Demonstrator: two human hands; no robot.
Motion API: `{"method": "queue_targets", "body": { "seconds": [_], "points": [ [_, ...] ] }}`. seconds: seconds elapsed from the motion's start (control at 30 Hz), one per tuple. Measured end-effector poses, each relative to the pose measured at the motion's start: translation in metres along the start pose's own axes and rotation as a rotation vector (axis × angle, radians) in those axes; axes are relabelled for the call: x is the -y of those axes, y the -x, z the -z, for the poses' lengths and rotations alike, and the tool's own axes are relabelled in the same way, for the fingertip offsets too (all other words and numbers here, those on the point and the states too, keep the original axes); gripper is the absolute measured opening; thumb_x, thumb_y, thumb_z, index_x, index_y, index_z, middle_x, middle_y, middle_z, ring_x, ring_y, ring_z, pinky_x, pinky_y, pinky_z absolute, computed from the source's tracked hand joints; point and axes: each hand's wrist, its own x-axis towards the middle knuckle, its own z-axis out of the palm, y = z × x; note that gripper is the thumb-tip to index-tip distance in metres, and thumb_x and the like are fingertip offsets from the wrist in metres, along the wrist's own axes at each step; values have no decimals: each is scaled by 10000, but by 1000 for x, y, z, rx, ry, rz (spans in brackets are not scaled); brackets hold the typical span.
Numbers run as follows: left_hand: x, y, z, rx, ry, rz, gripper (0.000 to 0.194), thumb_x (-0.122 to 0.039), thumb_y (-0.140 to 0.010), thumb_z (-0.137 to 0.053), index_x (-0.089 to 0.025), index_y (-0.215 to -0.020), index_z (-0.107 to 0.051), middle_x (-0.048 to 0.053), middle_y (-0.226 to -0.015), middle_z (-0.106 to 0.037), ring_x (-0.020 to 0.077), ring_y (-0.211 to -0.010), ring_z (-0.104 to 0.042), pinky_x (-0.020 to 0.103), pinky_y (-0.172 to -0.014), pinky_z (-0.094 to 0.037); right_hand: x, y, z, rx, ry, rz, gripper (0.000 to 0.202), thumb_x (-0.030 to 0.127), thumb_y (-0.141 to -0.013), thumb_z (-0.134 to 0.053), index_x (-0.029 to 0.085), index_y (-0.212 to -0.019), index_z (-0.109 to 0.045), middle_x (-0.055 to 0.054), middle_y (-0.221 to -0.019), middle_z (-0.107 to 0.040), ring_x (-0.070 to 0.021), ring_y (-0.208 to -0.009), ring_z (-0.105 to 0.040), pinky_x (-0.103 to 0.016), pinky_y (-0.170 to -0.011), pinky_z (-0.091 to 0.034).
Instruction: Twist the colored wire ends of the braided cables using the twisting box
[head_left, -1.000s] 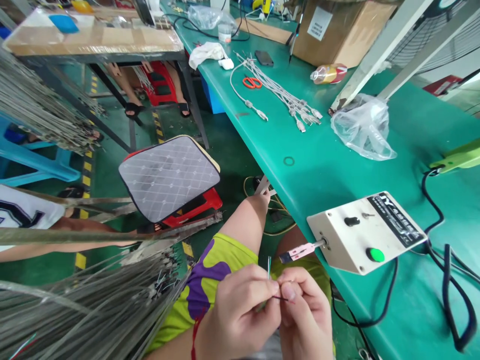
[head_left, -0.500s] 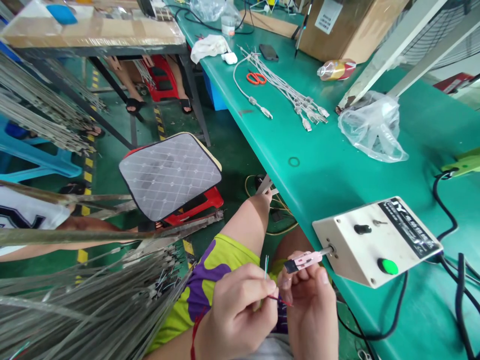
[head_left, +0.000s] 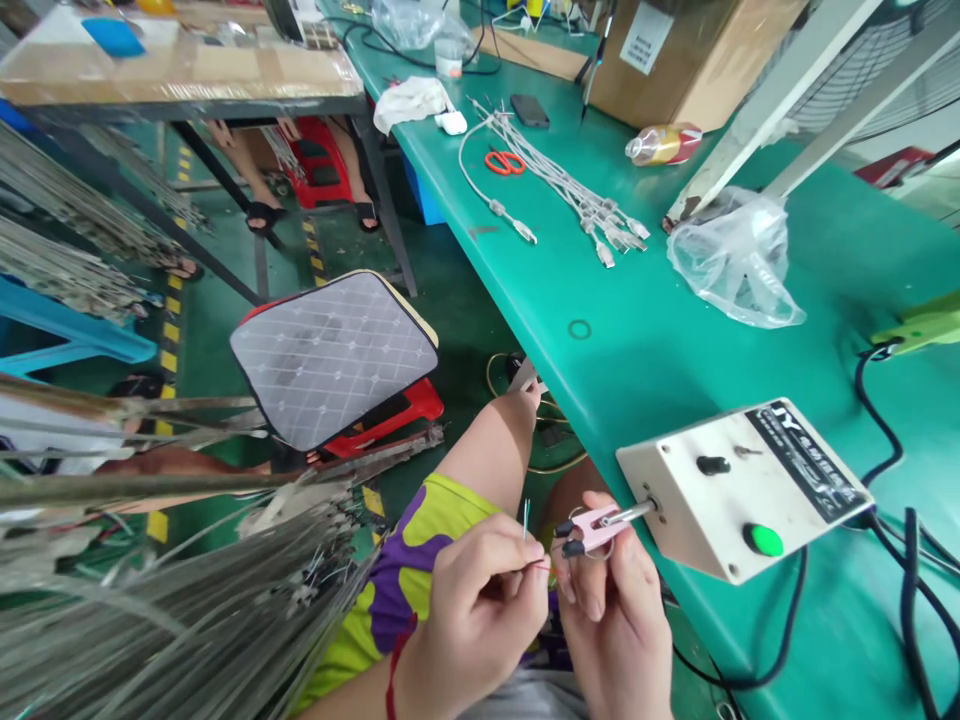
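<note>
Green bench [head_left: 536, 290] over green floor [head_left: 210, 395]; left hand [head_left: 480, 610] pinches wires [head_left: 526, 520], right hand [head_left: 619, 615] at pink clip [head_left: 596, 532], grip unclear

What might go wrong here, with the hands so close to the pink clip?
The thin wires pinched in the left hand might slip loose. If the pink clip turns, it may catch the right hand beside it. The box sits at the table edge, so a tug could shift it.

Yellow-green shorts [head_left: 454, 505] carry purple blotches [head_left: 394, 595], and the bracelet [head_left: 391, 675] is thin red cord.
</note>
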Motion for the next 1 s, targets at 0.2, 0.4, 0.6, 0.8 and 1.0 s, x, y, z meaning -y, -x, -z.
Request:
{"method": "queue_targets", "body": {
  "seconds": [0.2,0.4,0.6,0.8,1.0],
  "points": [
    [-1,-2,-2,-18,23,5,291,40,-1000,-631,-223,-1125,-650,-29,-832,-623,92,-609,-540,172,-554,-468,-2,0,5,59,20,35,398,528,-1105,-779,217,-1348,-827,49,-495,-528,-152,-539,-407,-277,-593,-431],
    [-2,0,-2,-11,25,25,279,27,-1021,-634,-236,-1114,-643,-32,-848,-622,87,-606,-520,177,-553,-450,1,-1,9,111,53,17,390,533,-1116,-765,207,-1331,-772,63,-527,-532,-151,-541,-384,-290,-601,-413],
    [0,0,-4,-11,36,46,260,1,-1042,-625,-250,-1111,-626,-18,-876,-653,102,-629,-571,190,-583,-506,0,-2,5,83,30,15,339,523,-1114,-759,221,-1256,-816,66,-495,-478,-145,-534,-375,-269,-590,-398],
    [2,1,-5,-8,22,54,245,-11,-1047,-629,-252,-1091,-620,-21,-860,-653,106,-637,-586,186,-587,-509,-1,-4,2,104,66,20,410,550,-1132,-718,207,-1343,-796,70,-496,-480,-143,-514,-372,-260,-574,-405],
    [3,2,-4,-8,16,54,247,-16,-1038,-643,-253,-1110,-640,-32,-854,-651,96,-631,-581,169,-582,-493,30,31,14,69,766,409,354,517,-1136,-706,249,-1068,-928,-38,-658,-733,-211,-591,-685,-315,-614,-557]
  ]
}}
